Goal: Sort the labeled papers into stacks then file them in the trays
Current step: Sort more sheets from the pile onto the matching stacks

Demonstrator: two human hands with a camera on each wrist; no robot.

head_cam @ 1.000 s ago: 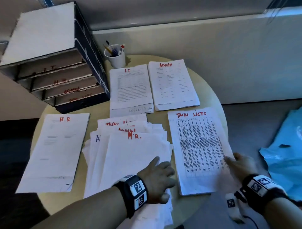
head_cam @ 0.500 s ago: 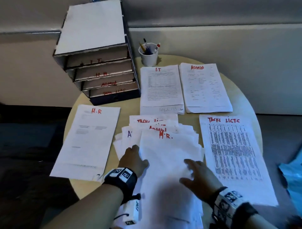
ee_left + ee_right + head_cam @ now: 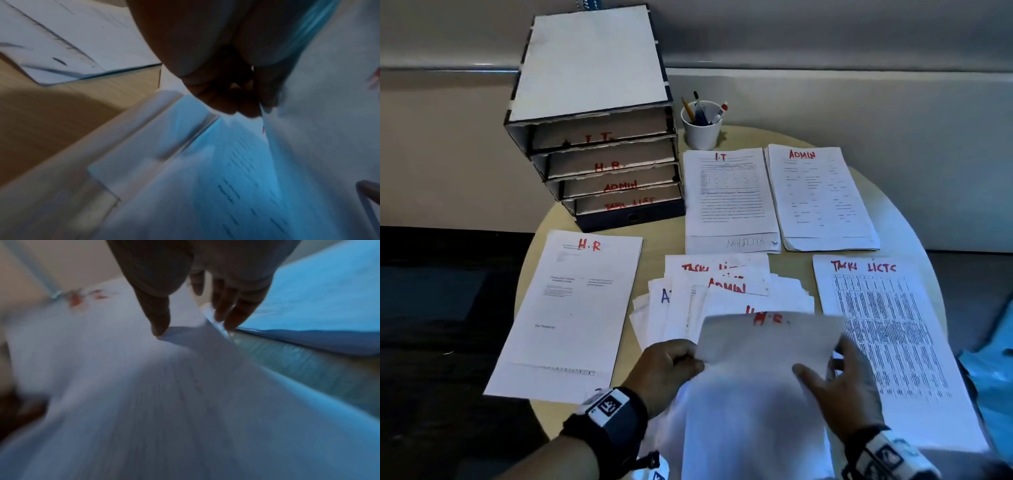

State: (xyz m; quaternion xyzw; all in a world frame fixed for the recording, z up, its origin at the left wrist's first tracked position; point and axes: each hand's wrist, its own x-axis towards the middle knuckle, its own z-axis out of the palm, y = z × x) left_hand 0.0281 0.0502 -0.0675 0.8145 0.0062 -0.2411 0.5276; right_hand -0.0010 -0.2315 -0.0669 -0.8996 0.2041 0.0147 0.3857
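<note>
Just above the unsorted pile (image 3: 722, 301) in the middle of the round desk (image 3: 661, 240), a sheet marked H.R (image 3: 767, 339) is lifted and blurred, its red label smeared and its lower part merging with the papers beneath. The left hand (image 3: 664, 370) pinches the sheet's left edge; the right hand (image 3: 839, 387) holds its right side, thumb on top and fingers behind the paper. The head view hides those fingers, but the right wrist view shows the thumb (image 3: 158, 313) pressed on the sheet (image 3: 102, 353) and the other fingers (image 3: 232, 309) nearly straight at its edge. The left wrist view is dark and streaked: the fingers (image 3: 236, 97) are bunched against the sheet's edge (image 3: 308, 113), though where each one lies cannot be made out. Around the pile lie sorted stacks: an H.R stack (image 3: 571, 308) on the left, an I.T stack (image 3: 729, 198) and an ADMIN stack (image 3: 822, 195) behind, and a task lists stack (image 3: 887, 342) on the right. The four-tier tray unit (image 3: 592, 137), its shelves labelled I.T, H.R, ADMIN and TASK LIST, stands at the back left beside a white cup of pens (image 3: 702, 126). Something blue (image 3: 993, 394) is cut off at the right edge.
</note>
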